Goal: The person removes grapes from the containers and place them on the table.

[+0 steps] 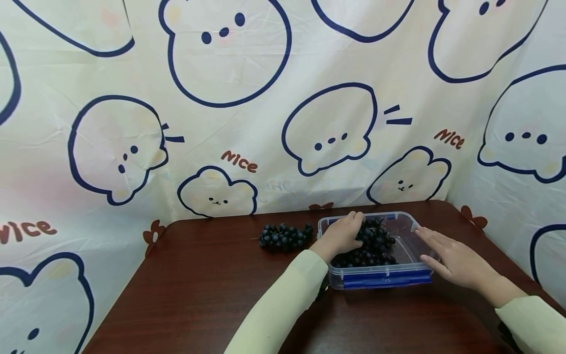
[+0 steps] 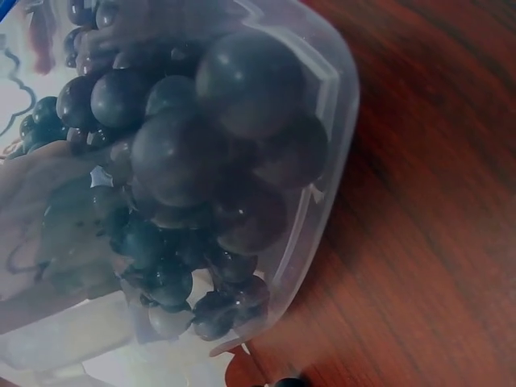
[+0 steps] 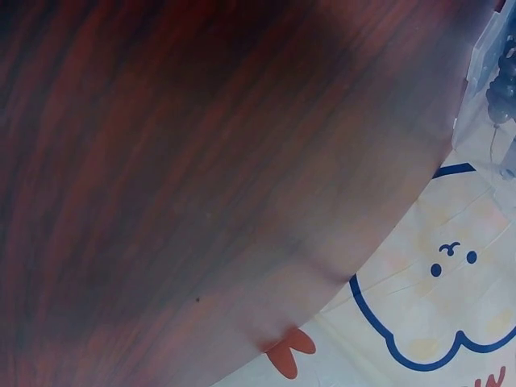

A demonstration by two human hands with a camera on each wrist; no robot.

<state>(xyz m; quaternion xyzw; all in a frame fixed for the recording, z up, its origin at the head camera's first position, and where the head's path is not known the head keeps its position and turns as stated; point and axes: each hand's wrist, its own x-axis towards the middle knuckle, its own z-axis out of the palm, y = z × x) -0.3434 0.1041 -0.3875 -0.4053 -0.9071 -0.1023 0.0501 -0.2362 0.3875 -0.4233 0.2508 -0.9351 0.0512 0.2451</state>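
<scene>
A clear plastic food container [image 1: 376,269] with blue side clips stands toward the back right of the table. Dark grapes [image 1: 373,241] fill its left part; in the left wrist view, grapes [image 2: 173,153] show large through the clear wall. My left hand [image 1: 339,236] reaches over the left rim, with fingers and thumb curled about the grapes; its fingertips are partly hidden. On the container's right side, my right hand [image 1: 457,258] rests with fairly straight fingers against the rim. Another bunch of dark grapes [image 1: 285,237] lies on the table, left of the container.
The dark brown wooden table [image 1: 199,295] extends to the left and front of the container. Behind it and at the sides hangs a pale cloth [image 1: 274,191] with cartoon animal outlines. The right wrist view shows mostly tabletop [image 3: 201,177], with the container's edge at the upper right.
</scene>
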